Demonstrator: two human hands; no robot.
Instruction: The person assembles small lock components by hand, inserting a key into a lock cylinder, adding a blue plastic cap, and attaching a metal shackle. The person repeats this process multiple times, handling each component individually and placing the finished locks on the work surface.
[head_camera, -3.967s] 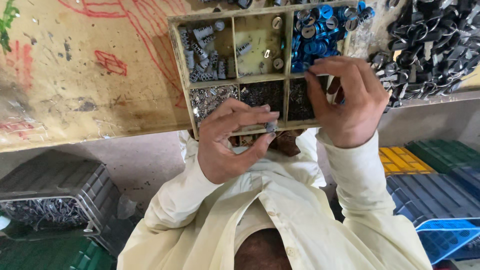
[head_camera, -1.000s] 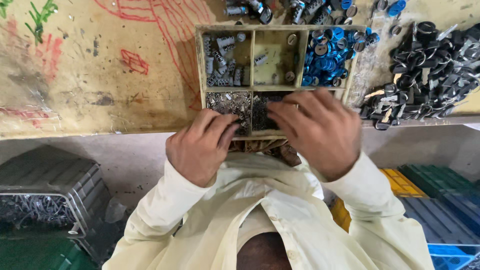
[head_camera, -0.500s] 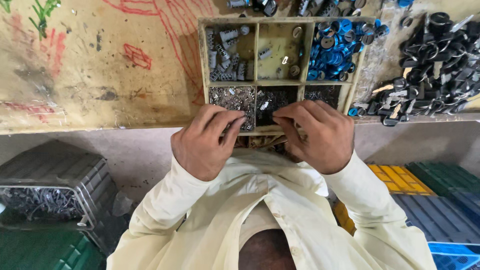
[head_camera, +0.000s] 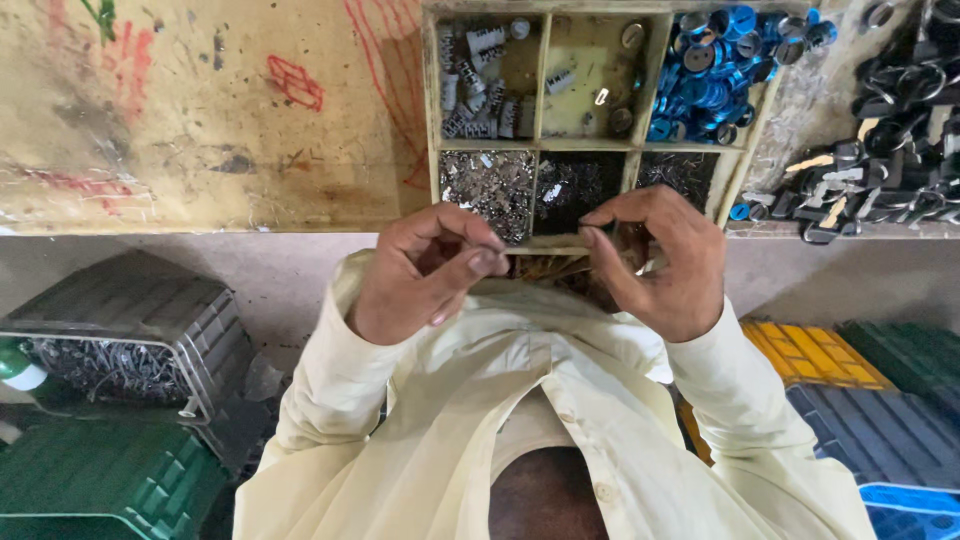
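My left hand (head_camera: 430, 270) and my right hand (head_camera: 660, 260) hover side by side at the front edge of a wooden compartment tray (head_camera: 590, 145). On each hand, thumb and forefinger are pinched together on a tiny metal piece that the fingertips mostly hide. The pinches face each other, a short gap apart. The tray's near compartments hold small dark metal bits (head_camera: 490, 180). Its far compartments hold grey clips (head_camera: 475, 75) and blue rings (head_camera: 710, 70). My pale yellow sleeves and shirt fill the lower middle of the view.
The tray rests on a worn wooden bench top (head_camera: 200, 120) with red and green scribbles. A pile of black parts (head_camera: 890, 140) lies to the tray's right. Below the bench stand a grey crate of metal pieces (head_camera: 130, 340), a green crate (head_camera: 90, 480), a yellow crate (head_camera: 810, 350) and blue crates (head_camera: 880, 430).
My hands pulled back from over the tray's near compartments to its front edge. They came close together, then drew slightly apart, both still pinched.
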